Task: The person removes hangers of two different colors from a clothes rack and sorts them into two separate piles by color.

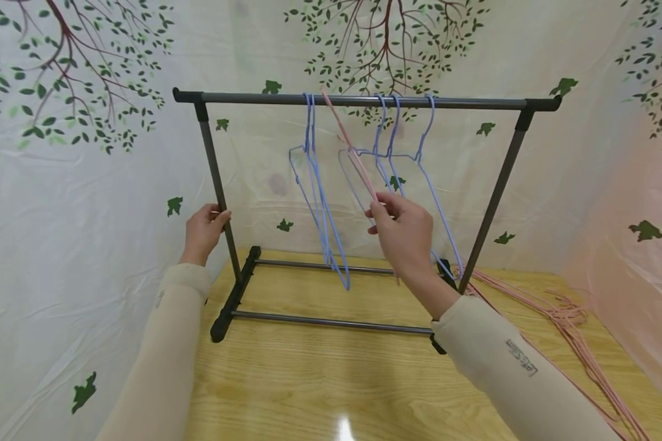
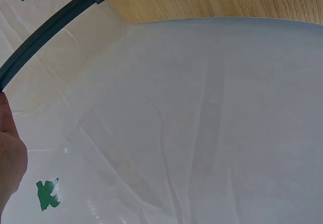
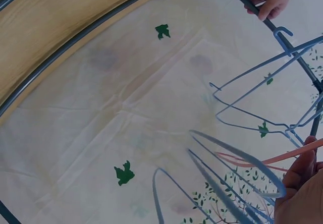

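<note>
A dark clothes rack (image 1: 243,98) stands on the floor, and my left hand (image 1: 204,229) grips its left post (image 1: 212,162) partway down. My right hand (image 1: 405,229) pinches a pink clothes hanger (image 1: 342,125) between thumb and fingers. The pink hanger tilts, its upper end at the top rail; whether it hooks over the rail I cannot tell. To its left hang two blue hangers (image 1: 325,226), and to its right hang three more blue hangers (image 1: 426,174), partly behind my right hand. In the right wrist view the pink hanger (image 3: 287,157) runs into my fingers.
Long pink strands (image 1: 568,318), maybe more hangers, lie on the wooden floor (image 1: 309,380) right of the rack. A pale sheet (image 1: 116,202) with printed trees and green leaf shapes hangs behind and beside the rack. Two low bars (image 1: 331,321) join the rack's feet.
</note>
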A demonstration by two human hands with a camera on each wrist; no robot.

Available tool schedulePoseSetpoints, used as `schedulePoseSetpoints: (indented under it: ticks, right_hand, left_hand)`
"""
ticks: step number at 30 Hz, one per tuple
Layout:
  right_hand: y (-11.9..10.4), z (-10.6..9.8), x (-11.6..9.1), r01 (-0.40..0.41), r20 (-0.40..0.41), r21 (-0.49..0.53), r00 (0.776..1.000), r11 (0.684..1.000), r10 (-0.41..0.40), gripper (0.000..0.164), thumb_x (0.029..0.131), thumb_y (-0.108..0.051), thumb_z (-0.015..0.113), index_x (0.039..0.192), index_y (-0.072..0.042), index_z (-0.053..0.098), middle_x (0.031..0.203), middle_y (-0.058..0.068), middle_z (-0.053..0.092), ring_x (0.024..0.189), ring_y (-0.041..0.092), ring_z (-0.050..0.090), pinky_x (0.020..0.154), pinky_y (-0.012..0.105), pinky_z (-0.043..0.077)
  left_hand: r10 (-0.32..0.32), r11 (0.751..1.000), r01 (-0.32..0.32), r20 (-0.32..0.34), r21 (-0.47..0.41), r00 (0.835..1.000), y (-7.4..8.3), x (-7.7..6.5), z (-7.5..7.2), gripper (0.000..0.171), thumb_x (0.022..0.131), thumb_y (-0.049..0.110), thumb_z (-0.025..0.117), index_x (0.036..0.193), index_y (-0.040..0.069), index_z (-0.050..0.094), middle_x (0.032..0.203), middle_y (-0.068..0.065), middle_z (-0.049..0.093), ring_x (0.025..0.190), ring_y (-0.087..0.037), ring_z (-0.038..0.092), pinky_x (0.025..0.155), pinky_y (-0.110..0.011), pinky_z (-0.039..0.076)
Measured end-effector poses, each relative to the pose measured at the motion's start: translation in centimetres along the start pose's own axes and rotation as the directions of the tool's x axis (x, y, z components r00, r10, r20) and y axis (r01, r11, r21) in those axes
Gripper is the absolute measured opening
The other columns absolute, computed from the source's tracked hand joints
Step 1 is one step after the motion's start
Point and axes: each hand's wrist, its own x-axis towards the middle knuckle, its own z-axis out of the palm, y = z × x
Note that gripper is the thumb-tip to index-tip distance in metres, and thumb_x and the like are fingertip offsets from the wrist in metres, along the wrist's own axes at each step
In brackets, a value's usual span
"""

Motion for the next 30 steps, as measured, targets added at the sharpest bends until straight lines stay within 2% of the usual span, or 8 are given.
schedulePoseSetpoints:
  ticks: [4,8,14,21,25,30]
  right_hand:
    - [0.2,-1.1,-0.7,-0.035,0.049,0.045,0.998,0.998,0.032,0.025,0.099,-0.019,0.062,0.120,-0.008,0.071,0.089,0.007,0.074,0.065,0.014,0.069,0.041,0.021,0.040]
    - [0.7,-2.2,-1.4,-0.047,0.088,0.098,0.995,0.994,0.038,0.028,0.100,-0.022,0.063,0.122,-0.007,0.070,0.094,0.011,0.074,0.069,0.016,0.069,0.046,0.022,0.045]
    - [1.5,-3.7,-2.2,-0.055,0.103,0.139,0.994,0.989,0.041,0.029,0.099,-0.023,0.063,0.123,-0.008,0.069,0.094,0.010,0.073,0.071,0.016,0.070,0.056,0.023,0.052]
    - [2.9,-5.5,-2.7,-0.009,0.085,0.141,0.996,0.990,-0.004,0.028,0.098,-0.022,0.066,0.120,-0.005,0.071,0.088,-0.002,0.074,0.067,0.013,0.068,0.060,0.022,0.053]
    - [3.7,-6.7,-2.8,0.047,0.060,0.181,0.997,0.982,-0.058,0.026,0.096,-0.015,0.067,0.116,0.001,0.072,0.085,-0.006,0.074,0.062,0.013,0.067,0.057,0.021,0.053]
    - [4.5,-8.1,-3.0,0.109,0.024,0.213,0.993,0.971,-0.116,0.024,0.095,-0.006,0.067,0.114,0.006,0.071,0.084,-0.005,0.074,0.058,0.012,0.065,0.049,0.020,0.050]
  left_hand:
    - [-0.002,1.000,0.002,-0.002,-0.001,1.000,0.0,0.1,0.0,0.039,0.104,0.033,0.053,0.126,0.001,0.056,0.121,-0.021,0.063,0.108,-0.036,0.062,0.096,-0.048,0.048]
    - [0.003,1.000,-0.003,0.000,0.012,1.000,-0.1,0.1,0.0,0.042,0.104,0.036,0.052,0.128,0.002,0.056,0.123,-0.021,0.063,0.109,-0.036,0.062,0.096,-0.048,0.049]
    - [0.009,0.999,-0.009,0.007,0.043,1.000,-0.2,-0.1,0.0,0.047,0.104,0.041,0.049,0.130,0.002,0.055,0.125,-0.021,0.062,0.110,-0.037,0.061,0.095,-0.050,0.048]
    - [0.003,0.999,-0.003,0.012,0.038,1.000,-0.2,-0.2,0.0,0.048,0.104,0.042,0.048,0.131,0.002,0.054,0.127,-0.021,0.061,0.112,-0.037,0.060,0.097,-0.050,0.048]
    - [0.005,0.999,-0.005,0.010,0.039,1.000,-0.2,-0.1,0.1,0.048,0.104,0.042,0.048,0.131,0.003,0.054,0.127,-0.021,0.061,0.112,-0.037,0.060,0.096,-0.050,0.048]
    - [0.008,0.999,-0.008,0.006,0.037,1.000,-0.2,-0.1,0.1,0.047,0.104,0.041,0.049,0.130,0.003,0.055,0.127,-0.021,0.061,0.111,-0.037,0.060,0.096,-0.050,0.048]
